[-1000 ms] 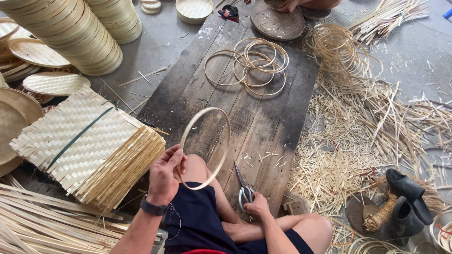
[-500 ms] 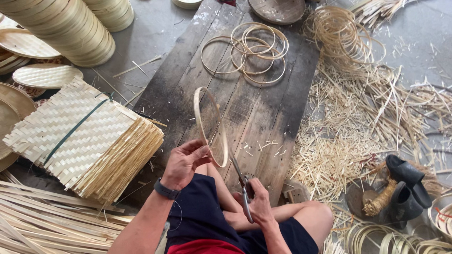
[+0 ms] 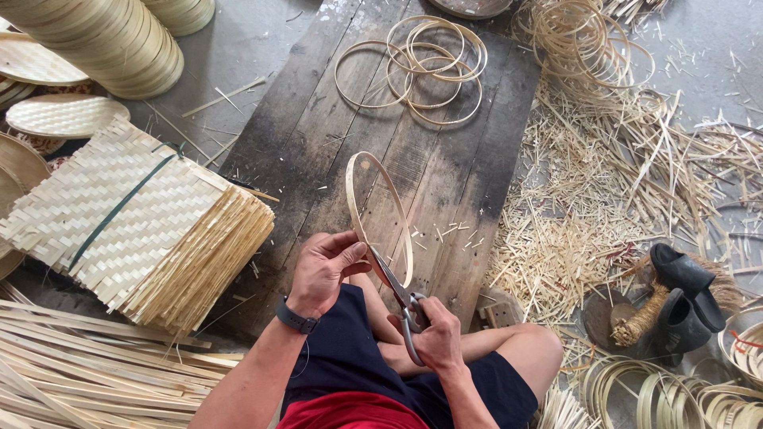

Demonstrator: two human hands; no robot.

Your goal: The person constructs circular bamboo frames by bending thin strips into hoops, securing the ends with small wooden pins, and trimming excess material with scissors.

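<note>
My left hand (image 3: 324, 268) grips the near edge of a thin bamboo hoop (image 3: 359, 176), holding it nearly edge-on and upright above my lap. My right hand (image 3: 435, 338) holds a pair of metal scissors (image 3: 395, 287), whose blades reach up to the hoop right beside my left thumb. I sit cross-legged at the near end of a dark wooden board (image 3: 318, 119). Several finished bamboo hoops (image 3: 425, 67) lie flat at the board's far end.
A bundle of woven bamboo mats (image 3: 135, 218) tied with a green band lies left. Stacked bamboo rims (image 3: 103, 40) stand at far left. Bamboo strips (image 3: 71, 357) lie near left. Shavings (image 3: 604, 206) cover the floor right, beside black shoes (image 3: 683, 294) and coiled strips (image 3: 660, 393).
My left hand has turned the hoop from face-on to nearly edge-on. My right hand has lifted the scissors from my knee up to the hoop's near edge.
</note>
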